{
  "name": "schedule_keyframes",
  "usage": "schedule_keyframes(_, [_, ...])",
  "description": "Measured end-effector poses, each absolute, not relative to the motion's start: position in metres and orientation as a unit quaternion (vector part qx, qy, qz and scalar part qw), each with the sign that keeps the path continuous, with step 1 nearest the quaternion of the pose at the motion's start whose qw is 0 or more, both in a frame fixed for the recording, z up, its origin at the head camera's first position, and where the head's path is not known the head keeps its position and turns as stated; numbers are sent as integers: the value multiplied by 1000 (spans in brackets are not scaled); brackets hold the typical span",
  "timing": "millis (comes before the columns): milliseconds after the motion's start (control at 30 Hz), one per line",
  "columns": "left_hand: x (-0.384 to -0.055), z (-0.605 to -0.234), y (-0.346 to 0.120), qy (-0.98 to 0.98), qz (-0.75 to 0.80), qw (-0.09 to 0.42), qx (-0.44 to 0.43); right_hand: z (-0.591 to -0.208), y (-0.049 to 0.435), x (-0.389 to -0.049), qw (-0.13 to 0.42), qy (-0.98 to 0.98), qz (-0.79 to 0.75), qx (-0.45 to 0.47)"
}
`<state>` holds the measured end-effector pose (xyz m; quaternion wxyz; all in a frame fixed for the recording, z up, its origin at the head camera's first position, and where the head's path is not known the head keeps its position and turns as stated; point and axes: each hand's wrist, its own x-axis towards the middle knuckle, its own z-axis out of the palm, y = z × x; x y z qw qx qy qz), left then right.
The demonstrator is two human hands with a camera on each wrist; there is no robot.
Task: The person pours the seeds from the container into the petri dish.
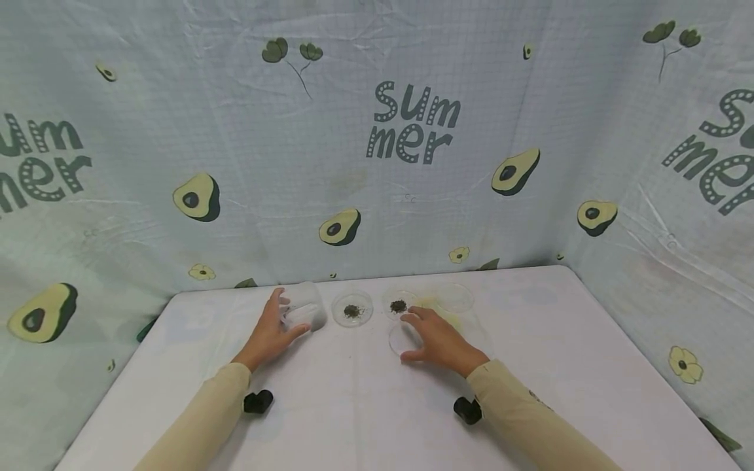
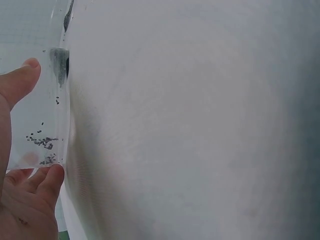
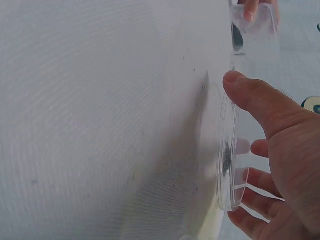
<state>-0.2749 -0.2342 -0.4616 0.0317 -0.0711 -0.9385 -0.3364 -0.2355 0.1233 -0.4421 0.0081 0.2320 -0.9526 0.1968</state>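
Note:
My left hand (image 1: 275, 332) holds a clear plastic box (image 1: 307, 306) at the back of the table, thumb in front and fingers behind. Inside this box, the left wrist view shows scattered dark grains (image 2: 46, 144). To its right, a round petri dish (image 1: 365, 319) holds a small heap of dark grains (image 1: 352, 311). Another petri dish (image 1: 387, 302) contains a similar heap (image 1: 398, 306). My right hand (image 1: 438, 340) spans a round clear dish or lid (image 1: 396, 340) in front of it, thumb at the near edge, fingers at the far edge.
Another round clear dish (image 1: 458, 297) lies at the back right. Yellowish patches (image 1: 450, 317) show around and under the clear pieces. Two black objects (image 1: 258, 401) sit by the forearms, one at each. A patterned cloth wall (image 1: 353, 176) rises directly behind the table (image 1: 330, 418).

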Motion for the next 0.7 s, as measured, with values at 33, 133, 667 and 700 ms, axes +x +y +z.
schedule_keyframes(33, [-275,-462,-234,-939,-336,31,-69,-442,123,-236,10,-952,200,232])
schedule_keyframes(133, [-275,-462,-234,-939,-335,30,-68,-444,124,-237,17,-951,205,230])
schedule_keyframes(667, [-272,-461,-236,-938,-337,29,-76,-448,119,-238,20,-959,195,206])
schedule_keyframes(700, [-272,-461,-236,-938,-336,29,-76,-447,118,-238,21,-959,196,204])
